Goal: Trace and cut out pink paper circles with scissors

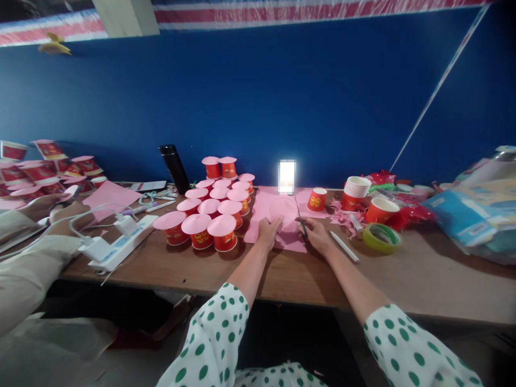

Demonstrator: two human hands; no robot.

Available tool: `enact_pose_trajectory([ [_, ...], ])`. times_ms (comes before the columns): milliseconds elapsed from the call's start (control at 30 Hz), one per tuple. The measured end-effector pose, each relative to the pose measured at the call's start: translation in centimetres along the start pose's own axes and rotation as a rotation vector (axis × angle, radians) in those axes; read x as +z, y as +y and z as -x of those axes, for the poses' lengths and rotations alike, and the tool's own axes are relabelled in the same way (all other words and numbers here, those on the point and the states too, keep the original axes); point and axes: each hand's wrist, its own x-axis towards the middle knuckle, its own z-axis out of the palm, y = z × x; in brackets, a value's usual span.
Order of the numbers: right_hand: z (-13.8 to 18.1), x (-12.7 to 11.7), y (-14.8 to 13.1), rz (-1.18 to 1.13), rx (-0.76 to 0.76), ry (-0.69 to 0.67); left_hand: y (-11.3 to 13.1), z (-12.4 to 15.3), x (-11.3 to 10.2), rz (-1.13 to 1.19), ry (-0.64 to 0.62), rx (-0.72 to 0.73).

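Observation:
My left hand (268,232) is closed on the near part of a pink paper sheet (262,207), thumb on top. A faint round outline shows on the paper just beyond my fingers. In my right hand (317,235) is a pair of scissors (300,219), its blades pointing away from me across the sheet, to the right of the outline. Behind the scissors a lit phone (287,177) stands against the wall. One red paper cup (316,199) stands upside down on the paper's right side.
Left of the paper stand several upturned red cups topped with pink discs (196,223). A black flask (174,169) and power strip (123,244) lie beyond them, near a co-worker's hands (70,215). At right are a white pen (344,247), green tape roll (381,238) and stacked cups (356,192).

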Motion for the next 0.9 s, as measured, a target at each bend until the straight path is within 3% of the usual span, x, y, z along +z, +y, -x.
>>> enact_pose_trajectory([
  [567,0.07,-0.09,-0.15,0.052,-0.001,0.003,-0.23,-0.14,-0.09,0.053,-0.027,0.081],
  [900,0.13,-0.06,-0.32,0.066,-0.012,0.006,-0.06,-0.02,0.02,0.094,-0.004,0.042],
])
